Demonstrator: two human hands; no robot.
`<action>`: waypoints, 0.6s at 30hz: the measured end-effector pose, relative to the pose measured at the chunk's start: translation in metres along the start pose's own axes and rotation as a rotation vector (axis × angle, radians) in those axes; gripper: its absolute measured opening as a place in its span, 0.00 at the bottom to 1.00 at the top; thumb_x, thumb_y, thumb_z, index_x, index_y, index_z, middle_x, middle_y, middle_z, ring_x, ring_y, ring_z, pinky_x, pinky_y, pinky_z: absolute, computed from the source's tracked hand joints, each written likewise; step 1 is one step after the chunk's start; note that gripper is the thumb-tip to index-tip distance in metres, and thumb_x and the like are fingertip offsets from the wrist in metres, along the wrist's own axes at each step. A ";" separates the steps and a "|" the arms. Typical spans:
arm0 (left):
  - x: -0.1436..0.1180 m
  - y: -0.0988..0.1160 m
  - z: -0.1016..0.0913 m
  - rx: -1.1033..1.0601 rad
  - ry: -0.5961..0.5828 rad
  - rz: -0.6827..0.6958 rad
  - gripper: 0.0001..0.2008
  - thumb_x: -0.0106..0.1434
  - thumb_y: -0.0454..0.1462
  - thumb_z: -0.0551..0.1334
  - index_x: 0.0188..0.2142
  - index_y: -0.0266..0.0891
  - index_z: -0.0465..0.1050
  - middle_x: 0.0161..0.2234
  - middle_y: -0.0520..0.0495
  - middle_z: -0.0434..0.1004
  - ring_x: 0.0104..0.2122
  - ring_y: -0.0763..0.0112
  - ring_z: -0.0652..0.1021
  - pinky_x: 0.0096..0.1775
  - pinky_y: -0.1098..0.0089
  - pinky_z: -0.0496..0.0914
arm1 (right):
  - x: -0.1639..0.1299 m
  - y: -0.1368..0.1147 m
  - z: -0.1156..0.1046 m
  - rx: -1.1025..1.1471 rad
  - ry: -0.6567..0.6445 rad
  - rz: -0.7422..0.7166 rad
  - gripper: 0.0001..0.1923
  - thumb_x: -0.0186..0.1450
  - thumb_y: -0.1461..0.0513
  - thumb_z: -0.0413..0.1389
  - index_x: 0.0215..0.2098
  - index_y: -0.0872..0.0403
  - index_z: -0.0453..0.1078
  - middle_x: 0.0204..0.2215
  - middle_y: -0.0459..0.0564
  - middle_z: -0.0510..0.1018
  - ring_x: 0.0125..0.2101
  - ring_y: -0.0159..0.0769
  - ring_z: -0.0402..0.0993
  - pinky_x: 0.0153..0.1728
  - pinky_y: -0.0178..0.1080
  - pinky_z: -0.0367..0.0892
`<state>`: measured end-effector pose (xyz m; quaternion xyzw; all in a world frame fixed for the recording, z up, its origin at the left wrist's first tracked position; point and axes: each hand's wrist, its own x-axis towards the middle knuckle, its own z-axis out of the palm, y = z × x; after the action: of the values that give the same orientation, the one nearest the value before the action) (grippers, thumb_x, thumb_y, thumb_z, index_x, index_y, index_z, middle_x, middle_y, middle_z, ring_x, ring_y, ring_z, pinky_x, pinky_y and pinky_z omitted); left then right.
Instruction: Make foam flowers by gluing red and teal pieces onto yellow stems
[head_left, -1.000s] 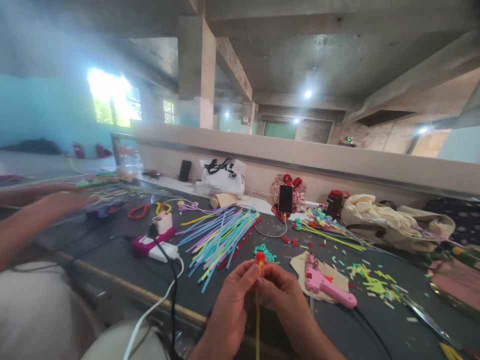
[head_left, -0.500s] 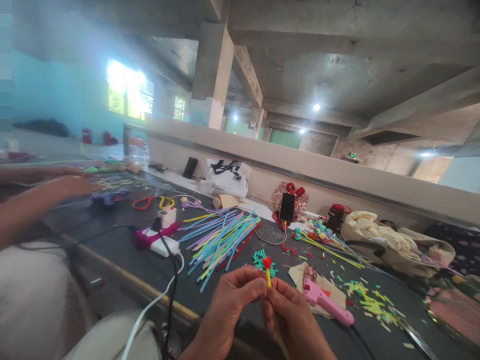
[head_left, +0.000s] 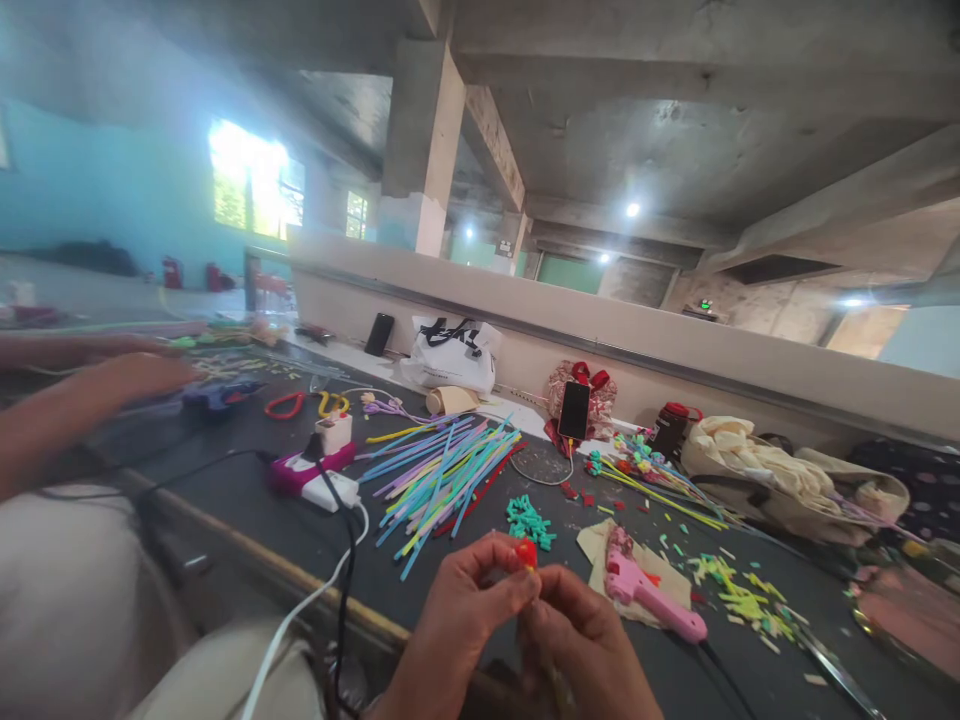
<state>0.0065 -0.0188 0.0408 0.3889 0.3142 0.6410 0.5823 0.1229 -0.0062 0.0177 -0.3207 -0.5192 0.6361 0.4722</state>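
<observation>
My left hand [head_left: 469, 610] and my right hand [head_left: 581, 635] meet low in the middle of the view, above the near edge of the dark table [head_left: 247, 505]. Both pinch a thin yellow stem with a small red piece [head_left: 526, 553] at its top. The stem itself is mostly hidden behind my fingers. Just beyond my hands lie a small pile of teal bits [head_left: 529, 521] and a pink glue gun [head_left: 649, 590] on a scrap of paper.
A fan of coloured strips [head_left: 442, 475] lies mid-table beside a pink and white power strip [head_left: 311, 478] with cords. A phone [head_left: 574, 410], bags, a bottle and finished stems sit along the back. Another person's arms [head_left: 90, 395] work at the left.
My hands have dropped lower in the view and the red-tipped stem has come down with them. My fingers now cover more of the stem.
</observation>
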 end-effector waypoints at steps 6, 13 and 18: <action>0.000 0.000 -0.007 -0.001 -0.092 -0.092 0.13 0.42 0.34 0.66 0.30 0.36 0.72 0.27 0.49 0.74 0.24 0.74 0.71 0.29 0.73 0.65 | -0.009 -0.007 -0.001 0.220 0.005 0.102 0.13 0.51 0.55 0.60 0.22 0.58 0.66 0.09 0.39 0.67 0.07 0.20 0.60 0.09 0.23 0.51; 0.003 0.007 -0.018 -0.142 -0.155 -0.175 0.13 0.52 0.34 0.61 0.39 0.36 0.72 0.33 0.43 0.78 0.34 0.69 0.74 0.38 0.71 0.65 | -0.013 -0.004 -0.004 0.350 -0.104 0.210 0.13 0.53 0.56 0.58 0.23 0.59 0.67 0.08 0.40 0.66 0.04 0.19 0.57 0.06 0.22 0.48; 0.003 0.007 -0.017 -0.120 -0.142 -0.200 0.11 0.51 0.33 0.62 0.36 0.36 0.74 0.31 0.44 0.79 0.34 0.70 0.75 0.38 0.73 0.66 | -0.011 0.002 -0.004 0.416 -0.129 0.203 0.11 0.55 0.58 0.56 0.23 0.59 0.67 0.08 0.40 0.66 0.04 0.19 0.55 0.05 0.22 0.48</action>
<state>-0.0116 -0.0161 0.0392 0.3645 0.2704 0.5682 0.6864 0.1302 -0.0148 0.0139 -0.2255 -0.3711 0.7929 0.4275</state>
